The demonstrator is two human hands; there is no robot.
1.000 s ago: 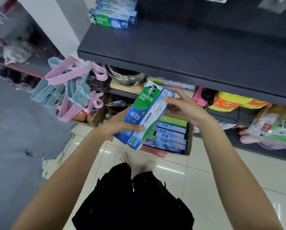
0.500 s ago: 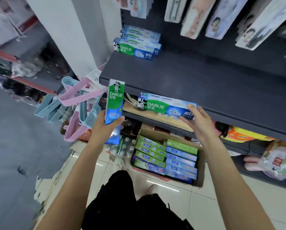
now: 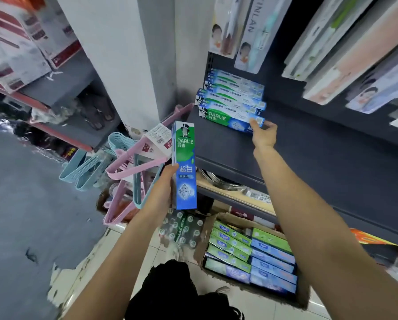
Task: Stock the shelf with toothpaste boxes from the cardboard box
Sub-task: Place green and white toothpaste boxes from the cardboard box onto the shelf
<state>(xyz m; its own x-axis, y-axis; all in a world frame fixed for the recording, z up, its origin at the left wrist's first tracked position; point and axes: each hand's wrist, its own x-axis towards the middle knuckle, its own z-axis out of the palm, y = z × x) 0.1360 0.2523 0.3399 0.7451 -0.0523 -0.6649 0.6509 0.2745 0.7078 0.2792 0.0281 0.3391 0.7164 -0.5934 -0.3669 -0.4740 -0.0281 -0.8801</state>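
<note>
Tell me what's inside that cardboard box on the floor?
The cardboard box holds toothpaste boxes lying flat in two rows, green ones at left, blue at right. Only the top layer shows; whatever lies underneath is covered, and the right forearm hides its far corner.

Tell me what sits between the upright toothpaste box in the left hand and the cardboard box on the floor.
Head view: a shrink-wrapped pack of bottles lies on the floor between the upright toothpaste box and the cardboard box.

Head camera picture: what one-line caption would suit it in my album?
Right hand sets a Darlie toothpaste box on the dark shelf; left hand holds another box upright.
</note>
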